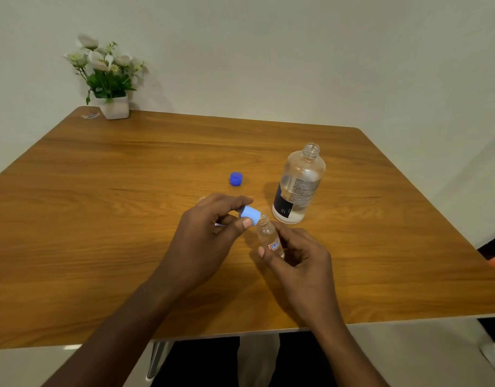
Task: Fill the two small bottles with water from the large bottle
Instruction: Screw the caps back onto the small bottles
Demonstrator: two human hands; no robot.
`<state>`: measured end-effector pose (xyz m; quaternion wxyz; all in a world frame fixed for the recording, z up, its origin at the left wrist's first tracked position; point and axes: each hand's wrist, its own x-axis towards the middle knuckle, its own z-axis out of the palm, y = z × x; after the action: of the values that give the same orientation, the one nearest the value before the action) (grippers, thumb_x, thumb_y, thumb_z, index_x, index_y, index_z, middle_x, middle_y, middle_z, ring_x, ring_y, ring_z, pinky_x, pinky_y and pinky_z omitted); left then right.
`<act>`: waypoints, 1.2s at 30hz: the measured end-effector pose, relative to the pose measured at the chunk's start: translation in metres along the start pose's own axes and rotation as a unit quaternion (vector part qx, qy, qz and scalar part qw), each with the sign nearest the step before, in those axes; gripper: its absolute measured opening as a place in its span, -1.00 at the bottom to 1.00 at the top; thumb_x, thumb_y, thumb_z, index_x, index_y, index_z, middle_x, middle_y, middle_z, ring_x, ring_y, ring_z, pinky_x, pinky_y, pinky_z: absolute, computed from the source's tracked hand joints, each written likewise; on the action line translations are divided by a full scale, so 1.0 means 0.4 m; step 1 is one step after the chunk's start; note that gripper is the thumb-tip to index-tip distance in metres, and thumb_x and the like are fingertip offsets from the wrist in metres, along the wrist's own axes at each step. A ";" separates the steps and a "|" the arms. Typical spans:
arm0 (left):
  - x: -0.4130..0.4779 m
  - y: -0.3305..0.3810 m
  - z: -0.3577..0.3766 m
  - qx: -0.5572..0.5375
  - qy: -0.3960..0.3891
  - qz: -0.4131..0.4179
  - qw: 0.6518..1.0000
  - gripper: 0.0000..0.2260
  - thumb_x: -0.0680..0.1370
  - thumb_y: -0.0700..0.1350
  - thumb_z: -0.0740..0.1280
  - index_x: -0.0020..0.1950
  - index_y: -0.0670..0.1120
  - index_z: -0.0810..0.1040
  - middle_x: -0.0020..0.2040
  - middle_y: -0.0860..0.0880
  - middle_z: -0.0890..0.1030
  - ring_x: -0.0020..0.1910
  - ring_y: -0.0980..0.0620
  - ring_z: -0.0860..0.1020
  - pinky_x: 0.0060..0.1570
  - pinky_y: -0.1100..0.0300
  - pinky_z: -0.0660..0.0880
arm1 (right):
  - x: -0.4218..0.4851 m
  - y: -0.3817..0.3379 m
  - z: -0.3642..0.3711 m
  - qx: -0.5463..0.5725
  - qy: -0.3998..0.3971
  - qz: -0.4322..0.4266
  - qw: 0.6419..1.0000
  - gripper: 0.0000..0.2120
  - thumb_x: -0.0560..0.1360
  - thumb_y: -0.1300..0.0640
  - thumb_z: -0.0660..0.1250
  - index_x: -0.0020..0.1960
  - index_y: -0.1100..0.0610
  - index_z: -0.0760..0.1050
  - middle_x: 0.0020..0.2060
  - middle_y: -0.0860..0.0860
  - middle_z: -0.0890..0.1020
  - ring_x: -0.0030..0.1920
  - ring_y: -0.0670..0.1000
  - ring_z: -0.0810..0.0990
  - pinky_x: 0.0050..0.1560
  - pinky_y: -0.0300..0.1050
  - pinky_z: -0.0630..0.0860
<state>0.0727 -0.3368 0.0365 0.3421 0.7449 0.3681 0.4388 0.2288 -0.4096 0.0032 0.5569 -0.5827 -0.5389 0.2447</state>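
Observation:
My right hand [296, 255] grips a small clear bottle [268, 237] with a red-and-white label, tilted, its mouth uncapped. My left hand [210, 230] pinches a light blue cap [250, 215] between thumb and fingers, right beside the bottle's mouth. The large clear bottle [299, 185] stands upright and uncapped on the wooden table [129, 191], just behind my right hand, with water low in it. A dark blue cap [236, 179] lies on the table to its left. Something clear shows faintly behind my left hand; I cannot tell what it is.
A white pot of artificial flowers [112, 79] stands at the table's far left corner, with a small clear scrap [90, 116] beside it. A wall runs behind the table. The near table edge is below my forearms.

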 end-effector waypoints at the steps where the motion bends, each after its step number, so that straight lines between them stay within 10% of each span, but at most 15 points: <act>1: -0.002 0.002 0.004 0.007 -0.003 0.007 1.000 -0.73 0.48 -0.22 0.40 0.16 0.01 0.59 -0.02 0.15 0.58 -0.17 0.13 0.58 -0.11 0.44 0.41 | -0.001 0.000 -0.003 0.001 -0.002 0.002 1.000 -0.60 0.40 0.25 0.49 0.20 0.00 0.60 -0.04 -0.12 0.64 -0.01 -0.10 0.61 -0.13 -0.32 0.52; 20: 0.046 0.007 0.053 -0.077 -0.054 -0.035 0.995 -0.71 0.47 -0.30 0.39 0.11 0.01 0.55 -0.08 0.14 0.60 -0.19 0.27 0.56 -0.14 0.45 0.46 | 0.004 0.008 -0.036 0.011 0.033 0.051 0.998 -0.54 0.32 0.21 0.56 0.17 -0.04 0.56 -0.15 -0.16 0.68 -0.15 -0.16 0.63 -0.15 -0.31 0.53; 36: 0.062 0.008 0.078 -0.143 -0.027 -0.030 0.989 -0.79 0.38 -0.27 0.48 -0.05 -0.03 0.64 -0.10 0.02 0.60 -0.23 0.27 0.54 -0.20 0.44 0.44 | 0.008 0.010 -0.034 0.045 0.029 0.056 0.997 -0.71 0.33 0.25 0.55 0.01 0.03 0.62 -0.16 -0.01 0.71 -0.12 0.05 0.67 -0.04 0.15 0.60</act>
<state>0.1102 -0.3234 0.0374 0.4680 0.6885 0.3141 0.4563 0.2434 -0.4111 0.0043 0.5831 -0.5932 -0.4778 0.2827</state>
